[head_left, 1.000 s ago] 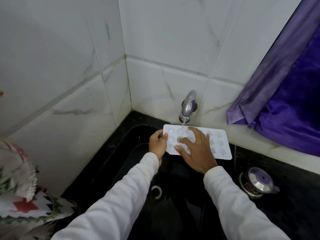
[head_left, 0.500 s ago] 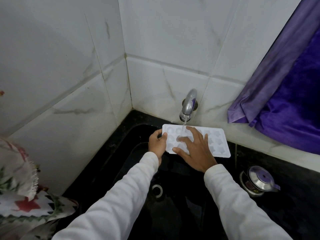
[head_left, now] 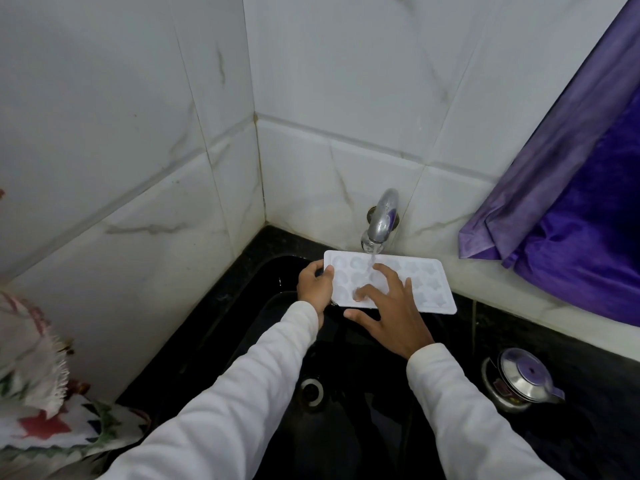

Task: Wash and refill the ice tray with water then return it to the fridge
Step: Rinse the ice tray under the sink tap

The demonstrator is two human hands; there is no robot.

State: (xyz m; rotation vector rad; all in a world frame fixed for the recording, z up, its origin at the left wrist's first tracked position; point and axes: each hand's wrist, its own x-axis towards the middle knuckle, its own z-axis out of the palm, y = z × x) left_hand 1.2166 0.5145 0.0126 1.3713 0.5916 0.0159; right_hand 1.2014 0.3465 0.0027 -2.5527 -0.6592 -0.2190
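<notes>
Black counter (head_left: pixel 588 358), inset sink (head_left: pixel 363 438); steel pot (head_left: pixel 523 379) right.

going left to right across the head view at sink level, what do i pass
floral patterned cloth → left hand gripping the tray's left end → white plastic ice tray → round steel lidded pot on the black counter

There was one ice tray (head_left: pixel 429 292), one tap (head_left: pixel 382 220), one sink (head_left: pixel 363 427), one pot (head_left: pixel 523 379), one purple curtain (head_left: pixel 571 220) and one flowery cloth (head_left: pixel 31 375). There were two hands: left hand (head_left: pixel 313 287) and right hand (head_left: pixel 391 313).
</notes>
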